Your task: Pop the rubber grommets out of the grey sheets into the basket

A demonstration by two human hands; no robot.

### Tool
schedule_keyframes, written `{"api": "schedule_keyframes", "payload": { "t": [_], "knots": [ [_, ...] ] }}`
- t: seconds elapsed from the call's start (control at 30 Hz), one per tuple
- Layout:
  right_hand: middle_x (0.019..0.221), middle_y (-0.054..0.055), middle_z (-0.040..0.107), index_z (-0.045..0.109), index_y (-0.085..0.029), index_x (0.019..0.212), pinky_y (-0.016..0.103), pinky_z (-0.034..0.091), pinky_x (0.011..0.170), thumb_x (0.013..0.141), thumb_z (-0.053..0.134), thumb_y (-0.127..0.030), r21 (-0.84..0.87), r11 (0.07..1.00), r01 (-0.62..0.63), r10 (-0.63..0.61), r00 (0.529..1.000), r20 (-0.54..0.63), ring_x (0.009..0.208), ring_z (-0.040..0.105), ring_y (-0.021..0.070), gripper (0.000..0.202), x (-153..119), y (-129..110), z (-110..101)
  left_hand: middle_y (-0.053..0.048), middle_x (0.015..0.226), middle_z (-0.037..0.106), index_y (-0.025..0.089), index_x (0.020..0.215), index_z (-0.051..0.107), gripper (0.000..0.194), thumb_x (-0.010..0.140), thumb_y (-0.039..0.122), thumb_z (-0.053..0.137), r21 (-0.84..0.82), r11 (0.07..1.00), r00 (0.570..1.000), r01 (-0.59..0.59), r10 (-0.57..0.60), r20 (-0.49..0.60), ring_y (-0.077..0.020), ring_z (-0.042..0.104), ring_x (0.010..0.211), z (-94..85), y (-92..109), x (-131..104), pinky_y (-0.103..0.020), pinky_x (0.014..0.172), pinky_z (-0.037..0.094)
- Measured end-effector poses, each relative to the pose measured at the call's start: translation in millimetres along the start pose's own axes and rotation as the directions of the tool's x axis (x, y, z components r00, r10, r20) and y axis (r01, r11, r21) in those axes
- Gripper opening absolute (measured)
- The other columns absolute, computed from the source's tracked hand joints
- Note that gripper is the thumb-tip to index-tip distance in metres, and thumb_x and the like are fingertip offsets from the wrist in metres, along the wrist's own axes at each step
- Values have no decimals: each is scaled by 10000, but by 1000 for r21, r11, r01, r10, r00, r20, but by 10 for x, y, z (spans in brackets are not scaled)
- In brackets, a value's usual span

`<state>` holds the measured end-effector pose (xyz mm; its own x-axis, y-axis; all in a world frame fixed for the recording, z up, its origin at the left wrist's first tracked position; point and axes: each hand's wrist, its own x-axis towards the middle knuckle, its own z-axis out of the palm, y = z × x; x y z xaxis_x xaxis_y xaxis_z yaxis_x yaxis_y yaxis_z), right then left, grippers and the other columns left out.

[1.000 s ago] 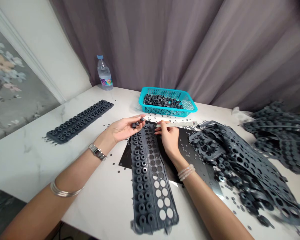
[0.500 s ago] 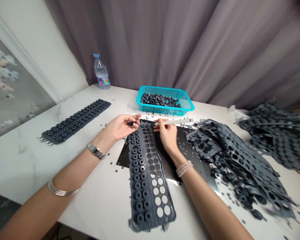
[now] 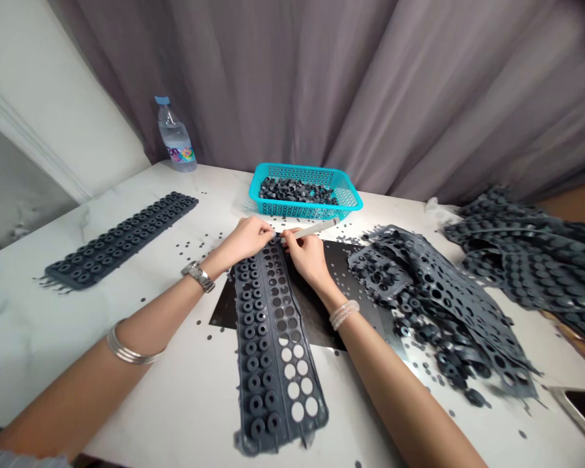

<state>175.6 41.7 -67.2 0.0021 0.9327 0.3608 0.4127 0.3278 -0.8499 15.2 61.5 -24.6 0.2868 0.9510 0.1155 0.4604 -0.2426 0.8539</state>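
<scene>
My right hand (image 3: 306,255) is closed around a slim white pen-like tool (image 3: 319,227), its rear end pointing up and right. My left hand (image 3: 247,238) is closed in a pinch at the far end of the dark grey moulded rubber sheet (image 3: 281,328); whatever sits between its fingertips is too small to make out. Both sets of fingertips almost meet there. Raised rubber rings fill the sheet's two left columns, while the right columns are open round holes. Beneath its far part lies a shiny black sheet (image 3: 316,325).
A turquoise basket (image 3: 302,209) of small black rubber parts stands behind my hands. To the left lies another ringed rubber strip (image 3: 121,240), with a water bottle (image 3: 178,140) behind it. Perforated sheets (image 3: 458,299), loose rubber pieces (image 3: 443,351) and piled sheets (image 3: 541,253) occupy the right.
My left hand has moved right and closed at the sheet's far end; earlier its fingers were more open around a small black rubber piece. The white tool has tilted more steeply. The view has shifted.
</scene>
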Motion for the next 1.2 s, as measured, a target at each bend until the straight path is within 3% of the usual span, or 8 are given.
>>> {"api": "schedule_keyframes", "payload": {
  "t": [0.1, 0.37, 0.63, 0.73, 0.87, 1.0, 1.1, 1.2],
  "knots": [
    [721, 48, 720, 705, -183, 797, 282, 472, 665, 910, 473, -344, -49, 998, 32, -32, 999, 10, 672, 666, 201, 304, -1, -26, -3, 19, 523, 491, 193, 734, 758, 152, 668, 89, 669, 228, 966, 992, -117, 127, -28, -156, 420, 551, 36, 6, -45, -295, 614, 308],
    [747, 41, 722, 697, -205, 773, 281, 440, 674, 936, 439, -334, -156, 983, 101, -98, 995, 28, 675, 647, 201, 331, -25, -52, -3, -5, 573, 532, 212, 693, 734, 154, 624, 79, 702, 179, 975, 984, -131, 149, -94, -180, 427, 586, 68, -102, -32, -295, 639, 320],
    [838, 77, 708, 671, -202, 848, 287, 445, 732, 952, 397, -278, -299, 926, 229, -211, 973, 94, 756, 635, 207, 303, -68, -84, 81, -4, 577, 564, 171, 749, 769, 182, 707, 83, 615, 398, 913, 994, -95, 109, -14, -151, 450, 581, 64, -31, -49, -289, 594, 298],
    [791, 85, 697, 668, -190, 833, 300, 450, 732, 947, 393, -266, -316, 928, 198, -180, 980, 86, 737, 634, 216, 307, -73, -110, 97, 23, 494, 506, 165, 678, 763, 128, 696, 101, 654, 284, 958, 999, -40, 30, 38, -126, 410, 539, -17, 49, -59, -280, 562, 279],
    [695, 51, 683, 692, -197, 813, 297, 460, 693, 929, 451, -341, -166, 983, 79, -81, 997, -3, 658, 637, 210, 303, -50, -88, 54, -3, 584, 567, 138, 709, 750, 37, 678, 119, 742, -177, 977, 992, 119, -126, -25, -93, 415, 531, -202, 108, -42, -235, 486, 279],
    [709, 50, 698, 711, -192, 809, 297, 483, 677, 923, 450, -453, 23, 999, -35, 39, 986, -160, 670, 647, 210, 387, -38, -43, 1, -28, 644, 533, 80, 697, 676, 82, 774, 55, 666, -691, 652, 942, 312, -305, 138, -52, 411, 499, -316, 68, -14, -165, 380, 248],
    [725, 60, 706, 714, -177, 809, 298, 486, 677, 917, 444, -487, 67, 996, -56, 71, 967, -243, 691, 651, 216, 425, -48, -44, -11, -90, 735, 586, 36, 762, 662, 115, 830, 10, 574, -808, 410, 887, 424, -370, 277, -67, 505, 551, -306, 14, -7, -133, 383, 349],
    [707, 53, 700, 712, -174, 810, 301, 485, 683, 917, 444, -490, 59, 997, -48, 62, 967, -247, 676, 642, 211, 427, -61, -77, -12, -143, 803, 625, 4, 855, 654, 153, 839, -31, 506, -860, 264, 869, 437, -370, 328, -106, 591, 631, -269, -19, -4, -134, 452, 471]
  ]
}}
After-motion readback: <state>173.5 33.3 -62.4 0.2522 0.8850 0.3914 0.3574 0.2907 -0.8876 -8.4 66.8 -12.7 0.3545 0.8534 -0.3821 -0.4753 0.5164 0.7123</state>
